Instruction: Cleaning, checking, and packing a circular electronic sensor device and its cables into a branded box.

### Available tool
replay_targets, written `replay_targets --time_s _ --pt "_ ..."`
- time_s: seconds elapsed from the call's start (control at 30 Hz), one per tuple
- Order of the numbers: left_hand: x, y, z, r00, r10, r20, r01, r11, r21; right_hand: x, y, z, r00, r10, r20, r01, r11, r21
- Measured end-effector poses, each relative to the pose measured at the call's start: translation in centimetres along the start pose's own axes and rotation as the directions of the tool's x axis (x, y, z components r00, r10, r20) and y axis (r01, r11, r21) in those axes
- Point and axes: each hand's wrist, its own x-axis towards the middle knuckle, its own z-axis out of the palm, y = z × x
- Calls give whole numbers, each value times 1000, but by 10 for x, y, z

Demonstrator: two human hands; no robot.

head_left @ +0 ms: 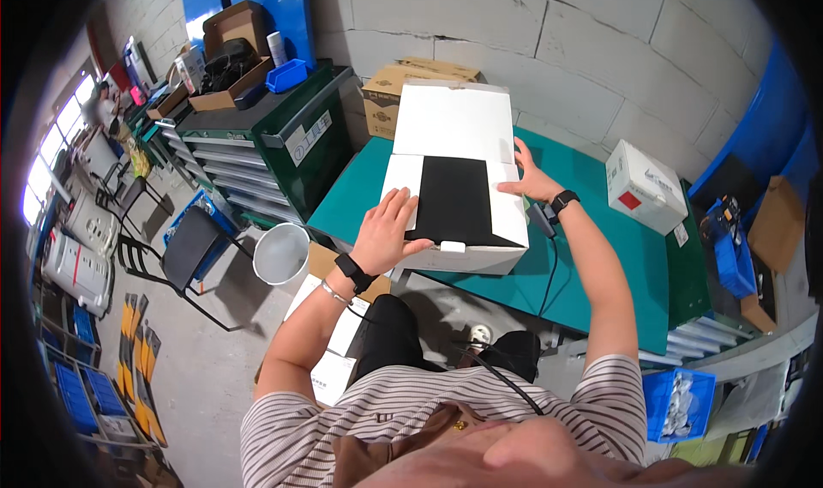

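Head view: white box (463, 188) with black insert (454, 201) is seen open on green table (600, 256), lid up, long axis running away. Left hand (386, 231) is laid flat on the insert; right hand (531, 179) is pressed open-fingered against the box's side.

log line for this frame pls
left hand: flat on black foam sheet | right hand: on open white cardboard box edge | green table

The open white box (454, 179) takes the near left part of the green table (591, 256). Its raised lid blocks the way behind it. Right of the box bare table is free, until a small white carton (645, 186).
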Motion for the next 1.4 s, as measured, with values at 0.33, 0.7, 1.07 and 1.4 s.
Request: replay_targets --time_s 0.33,0.7,1.07,1.4 --pt "-3 1 1 993 -36 -115 28 997 -68 -45 -48 15 928 -242 -284 214 969 -127" --pt "-27 49 -8 982 19 -188 -45 990 -134 -126 -46 18 936 -351 -22 321 877 -357" --pt "-34 37 -19 908 -74 -411 -28 971 -237 -149 -48 59 910 -255 -326 199 960 -196" --pt "-26 24 -36 723 -388 -571 161 899 -406 -161 -80 60 852 -161 -497 185 983 -1"
